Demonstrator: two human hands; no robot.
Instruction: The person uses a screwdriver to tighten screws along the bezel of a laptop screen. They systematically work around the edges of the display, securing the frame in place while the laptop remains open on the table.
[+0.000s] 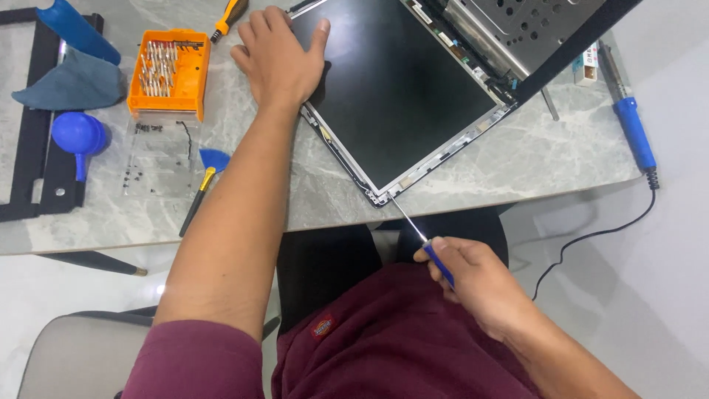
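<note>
A dark laptop screen panel (399,89) lies tilted on the grey marble table (517,159), one corner overhanging the front edge. My left hand (277,59) rests flat on the panel's left corner, fingers spread. My right hand (469,277) is closed around a blue-handled screwdriver (421,236) below the table edge. The thin shaft points up, and its tip touches the panel's near corner (380,196). The open laptop base (517,29) with perforated metal sits behind the panel.
An orange bit case (170,74) stands at the left, a clear tray of small screws (151,159) below it. Nearby lie a blue air blower (77,137), a blue-tipped pry tool (199,188), a grey cloth (74,81), a black frame (33,148). A blue soldering iron (631,122) lies right.
</note>
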